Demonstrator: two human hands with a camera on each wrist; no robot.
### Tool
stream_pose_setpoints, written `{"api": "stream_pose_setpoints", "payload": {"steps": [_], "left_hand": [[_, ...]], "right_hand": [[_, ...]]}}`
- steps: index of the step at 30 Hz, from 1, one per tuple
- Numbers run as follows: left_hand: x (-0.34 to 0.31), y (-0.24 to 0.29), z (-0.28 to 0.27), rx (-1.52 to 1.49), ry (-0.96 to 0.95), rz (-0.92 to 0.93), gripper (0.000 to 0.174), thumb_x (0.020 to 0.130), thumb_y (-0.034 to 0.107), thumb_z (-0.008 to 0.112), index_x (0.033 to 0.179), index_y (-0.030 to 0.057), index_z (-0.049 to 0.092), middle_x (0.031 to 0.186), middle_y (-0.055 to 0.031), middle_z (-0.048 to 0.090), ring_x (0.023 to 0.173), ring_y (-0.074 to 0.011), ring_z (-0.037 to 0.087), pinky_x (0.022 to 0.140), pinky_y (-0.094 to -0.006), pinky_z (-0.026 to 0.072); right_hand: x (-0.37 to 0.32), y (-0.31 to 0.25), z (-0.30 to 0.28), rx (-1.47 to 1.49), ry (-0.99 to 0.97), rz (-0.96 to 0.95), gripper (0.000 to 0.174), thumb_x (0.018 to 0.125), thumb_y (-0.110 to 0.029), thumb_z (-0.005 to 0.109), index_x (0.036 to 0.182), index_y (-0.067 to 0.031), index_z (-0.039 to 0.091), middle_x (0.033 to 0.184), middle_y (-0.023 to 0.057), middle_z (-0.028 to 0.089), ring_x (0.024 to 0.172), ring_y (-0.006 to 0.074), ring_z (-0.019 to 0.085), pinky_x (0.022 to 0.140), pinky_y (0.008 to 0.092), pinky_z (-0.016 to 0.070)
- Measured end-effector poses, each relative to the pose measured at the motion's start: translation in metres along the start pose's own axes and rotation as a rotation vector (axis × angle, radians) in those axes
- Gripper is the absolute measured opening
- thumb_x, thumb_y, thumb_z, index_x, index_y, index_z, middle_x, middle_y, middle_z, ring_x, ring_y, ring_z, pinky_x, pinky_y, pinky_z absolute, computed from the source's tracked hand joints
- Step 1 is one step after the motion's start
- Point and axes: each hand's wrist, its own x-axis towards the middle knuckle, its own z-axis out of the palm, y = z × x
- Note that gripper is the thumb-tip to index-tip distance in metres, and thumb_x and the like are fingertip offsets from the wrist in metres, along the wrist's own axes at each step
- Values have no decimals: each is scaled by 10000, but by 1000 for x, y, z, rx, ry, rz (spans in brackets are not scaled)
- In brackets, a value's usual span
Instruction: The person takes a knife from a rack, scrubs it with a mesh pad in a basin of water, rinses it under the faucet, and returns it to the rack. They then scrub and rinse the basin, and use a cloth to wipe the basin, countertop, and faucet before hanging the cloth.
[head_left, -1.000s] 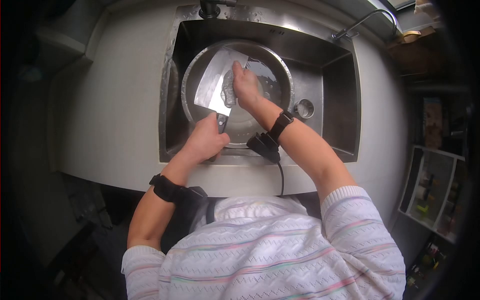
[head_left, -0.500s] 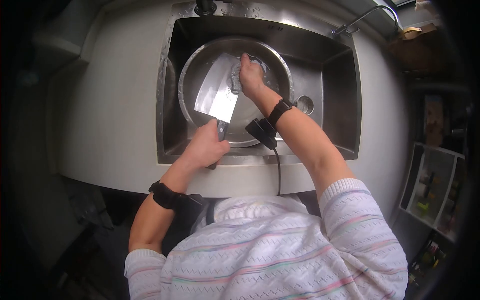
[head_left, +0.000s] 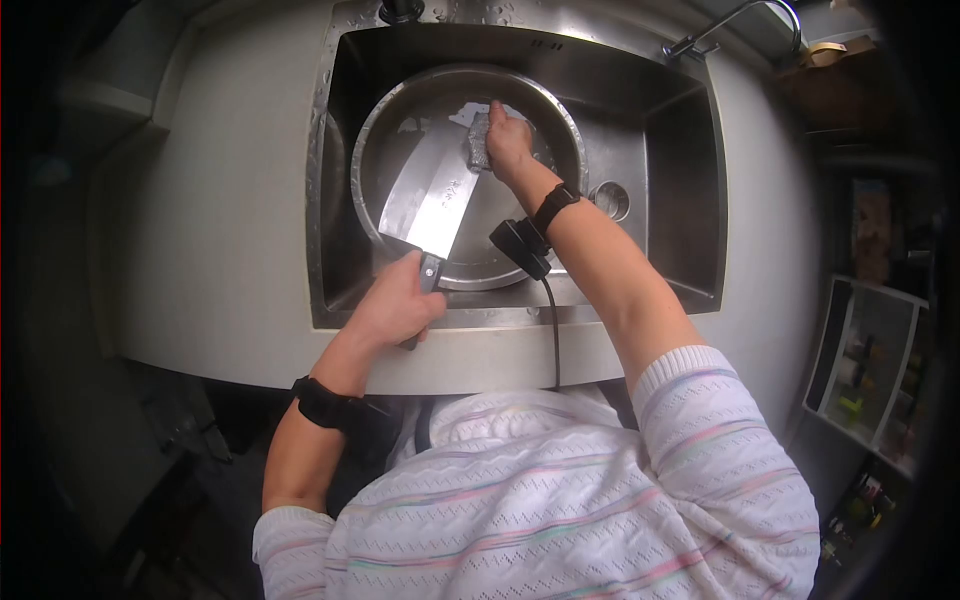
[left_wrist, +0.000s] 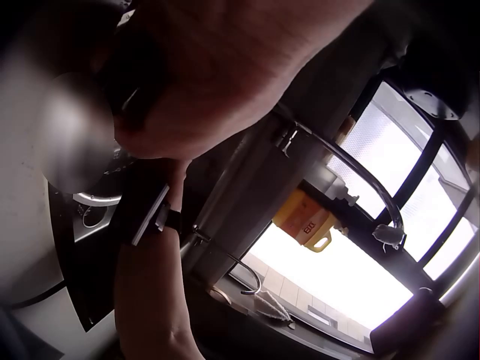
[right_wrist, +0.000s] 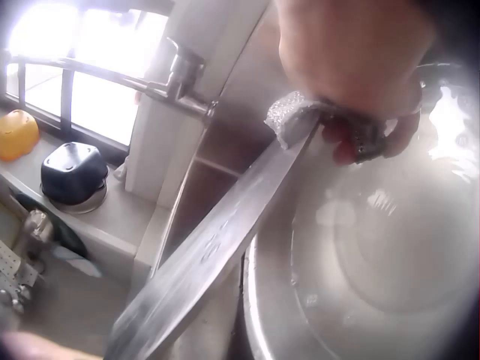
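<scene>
My left hand (head_left: 392, 305) grips the dark handle of a cleaver (head_left: 432, 200) near the front edge of the sink. Its broad, shiny blade, with characters marked on the face, slants away over a round metal basin (head_left: 374, 150). Toward the blade's far end, my right hand (head_left: 510, 143) holds a silvery-grey scouring cloth (head_left: 479, 145). In the right wrist view the scouring cloth (right_wrist: 289, 118) is folded over the blade, and fingertips (right_wrist: 345, 152) show below it. Water (right_wrist: 390, 240) with bright reflections lies in the basin. Most of the left hand's fingers are hidden in its wrist view.
The basin stands in a steel sink (head_left: 680, 210), beside a round drain strainer (head_left: 610, 201). A curved faucet (head_left: 735, 28) rises at the back right, and a black tap (head_left: 400, 10) at the back left. Pale counter (head_left: 220, 200) borders the sink. A yellow jug (left_wrist: 304, 217) is by the window.
The right hand has slid the scouring cloth from mid-blade toward the far end. The left hand and cleaver have shifted slightly left, baring the marked characters. The head view has tilted a little.
</scene>
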Motion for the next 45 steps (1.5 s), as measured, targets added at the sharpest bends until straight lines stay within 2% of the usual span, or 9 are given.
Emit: {"api": "stream_pose_setpoints", "payload": {"steps": [8, 10, 14, 19, 25, 29, 31, 37, 45], "left_hand": [[21, -13, -18, -30, 69, -15, 231, 683, 17, 531, 892, -59, 470, 587, -33, 483, 405, -129, 486, 381, -275, 409], [29, -9, -21, 46, 78, -65, 179, 679, 26, 536, 823, -46, 458, 563, -41, 479, 405, -139, 492, 386, -288, 412], [39, -5, -19, 121, 108, -110, 149, 675, 36, 541, 768, -28, 443, 547, -51, 478, 405, -148, 501, 391, -294, 414], [53, -4, -23, 190, 59, -190, 144, 672, 41, 549, 745, -18, 440, 545, -70, 499, 408, -160, 515, 403, -295, 419], [60, -5, -21, 219, 34, -183, 155, 676, 45, 563, 758, -21, 448, 557, -74, 509, 415, -163, 526, 398, -298, 419], [60, 0, -21, 227, 14, -182, 158, 689, 36, 546, 792, -66, 483, 579, -103, 538, 444, -184, 565, 431, -314, 439], [66, -7, -24, 273, 0, -194, 172, 690, 43, 547, 798, -79, 492, 586, -109, 548, 447, -187, 570, 435, -318, 440], [71, -14, -27, 236, -2, -203, 191, 691, 55, 553, 821, -74, 501, 599, -112, 554, 458, -188, 577, 439, -317, 440], [58, 4, -7, 100, 61, -37, 213, 686, 72, 622, 816, -10, 474, 582, -35, 490, 440, -127, 514, 411, -269, 403]], "right_hand": [[-5, 47, -44, -1143, -678, -498, 375, 816, -310, 484, 945, 15, 621, 1004, 223, 604, 926, 403, 575, 801, 422, 468], [-20, 30, -55, -809, -960, 21, 309, 788, -232, 488, 898, 19, 632, 934, 199, 631, 881, 337, 614, 760, 386, 491], [42, 69, -53, -770, -336, -324, 324, 808, -253, 510, 949, 17, 623, 930, 156, 646, 845, 288, 634, 715, 356, 515], [-17, 16, -53, 516, -965, 346, 275, 796, -183, 535, 968, 9, 630, 908, 131, 652, 874, 249, 632, 732, 326, 508], [36, 62, -52, -327, -232, -167, 254, 747, -118, 525, 930, 3, 653, 888, 160, 654, 879, 253, 633, 760, 336, 486], [8, 48, -44, -273, -411, 25, 245, 744, -115, 524, 916, -1, 655, 894, 164, 653, 868, 259, 633, 765, 345, 484], [-23, 13, -47, 456, -938, 368, 251, 737, -106, 522, 924, -1, 653, 888, 167, 652, 862, 261, 634, 759, 346, 483], [35, 70, -47, -441, -211, -208, 216, 718, -121, 578, 886, -8, 654, 822, 119, 657, 833, 244, 642, 675, 288, 492], [-51, 6, -71, 295, -885, 296, 366, 818, -297, 630, 1023, -3, 558, 889, 108, 644, 729, 195, 649, 554, 285, 480]]}}
